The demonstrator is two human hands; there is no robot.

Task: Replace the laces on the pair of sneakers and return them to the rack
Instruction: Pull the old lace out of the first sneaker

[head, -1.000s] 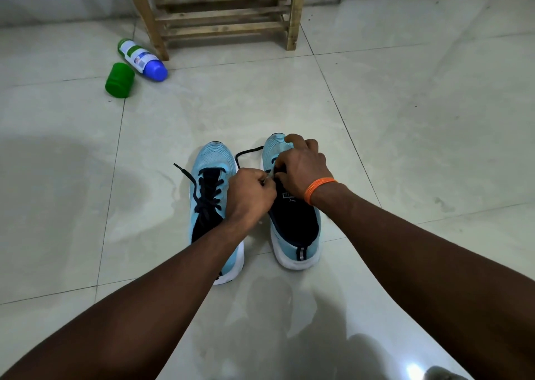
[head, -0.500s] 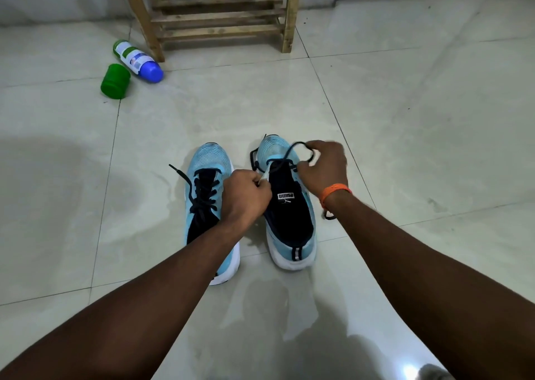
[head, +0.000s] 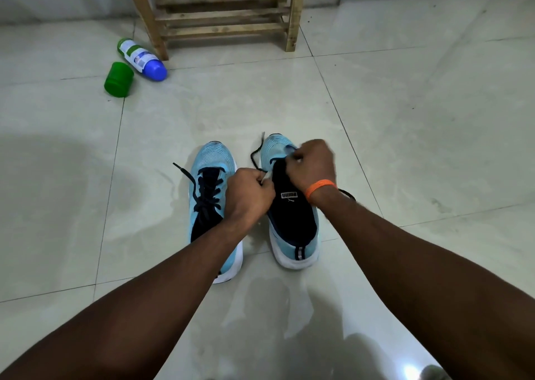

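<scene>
**One sneaker laced, the second barely begun**

The left grip (head: 250,194) is closed tight, pinching the pale tip of the dark lace (head: 254,158) beside the tongue. The right grip (head: 311,162), curled at the toe-end eyelets, seems to hold the same lace, though blur hides the exact pinch. Both work over the right-hand sneaker (head: 292,226), whose tongue lies bare, so its lacing looks only just started. The left-hand sneaker (head: 210,159), just beside it on the floor (head: 405,148), carries a full criss-cross with one end trailing loose. What remains, I judge, is threading this shoe and carrying the pair to the wooden rack (head: 225,29) well beyond.
</scene>
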